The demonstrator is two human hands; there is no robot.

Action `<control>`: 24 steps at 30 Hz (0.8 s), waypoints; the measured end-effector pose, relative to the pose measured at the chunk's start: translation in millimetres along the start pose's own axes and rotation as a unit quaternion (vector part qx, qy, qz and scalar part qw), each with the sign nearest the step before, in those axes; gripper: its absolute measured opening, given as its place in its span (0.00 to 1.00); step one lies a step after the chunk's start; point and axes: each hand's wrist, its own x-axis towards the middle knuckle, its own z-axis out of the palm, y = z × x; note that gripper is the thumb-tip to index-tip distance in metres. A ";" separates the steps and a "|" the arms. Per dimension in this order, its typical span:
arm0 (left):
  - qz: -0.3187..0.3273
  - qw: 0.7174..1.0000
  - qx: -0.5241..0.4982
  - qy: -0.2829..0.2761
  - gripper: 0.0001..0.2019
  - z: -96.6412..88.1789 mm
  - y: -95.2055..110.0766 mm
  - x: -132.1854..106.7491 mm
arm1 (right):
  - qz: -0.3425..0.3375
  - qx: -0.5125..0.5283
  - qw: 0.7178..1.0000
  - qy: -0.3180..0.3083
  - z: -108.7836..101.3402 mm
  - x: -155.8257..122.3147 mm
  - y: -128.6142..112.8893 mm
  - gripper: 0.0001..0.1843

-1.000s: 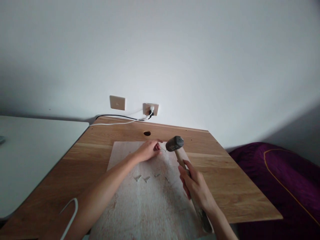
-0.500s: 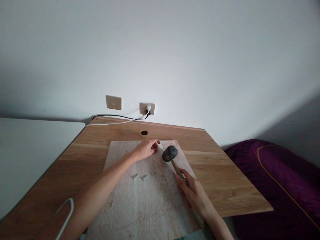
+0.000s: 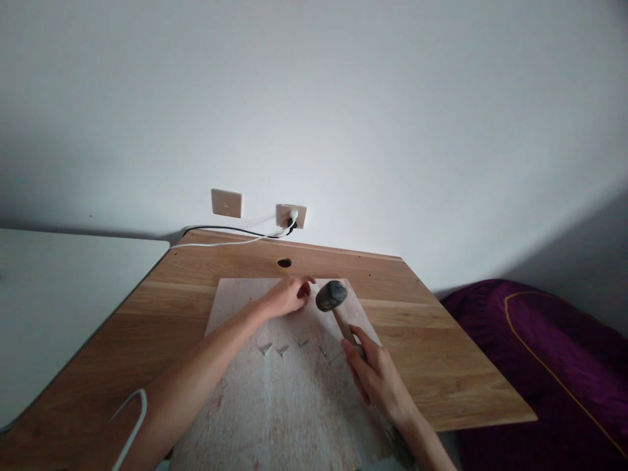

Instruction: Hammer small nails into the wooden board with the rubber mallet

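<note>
Left hand (image 3: pixel 287 297), right hand (image 3: pixel 375 373): both bare, slim fingers; forearms bare behind each wrist, unsleeved to frame edge.

The right hand (image 3: pixel 377 379) grips a hammer (image 3: pixel 338 307) by its handle. Its head hangs just beside the left hand (image 3: pixel 287 297), over a board (image 3: pixel 289 405) on the bench (image 3: pixel 441 366).

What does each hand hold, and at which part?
The right hand grips the hammer by its wooden handle, well below the head. The left hand rests on the board; whether it pinches anything cannot be told.

A bare white wall (image 3: pixel 343 98) (two sockets (image 3: pixel 226 203) low down) backs a wooden desk (image 3: pixel 441 366) beside purple bedding (image 3: pixel 540 366).
</note>
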 end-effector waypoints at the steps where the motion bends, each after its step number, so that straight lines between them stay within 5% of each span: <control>1: 0.007 1.000 0.006 0.001 0.22 -0.6 0.5 -0.5 | -0.002 0.013 1.000 -0.008 1.5 3.4 -4.9 0.32; 6: 0.038 0.999 0.037 -0.008 0.30 -5.7 5.9 -2.7 | -0.015 -0.008 1.000 -0.025 5.2 23.2 -27.5 0.29; 12: 0.025 0.999 0.021 -0.018 0.35 -5.8 3.9 -2.8 | -0.011 -0.027 0.999 -0.019 6.0 31.5 -24.7 0.27; 24: 0.020 0.999 0.034 -0.015 0.24 -6.3 7.4 -1.6 | -0.006 -0.054 0.998 -0.030 5.0 29.7 -26.5 0.27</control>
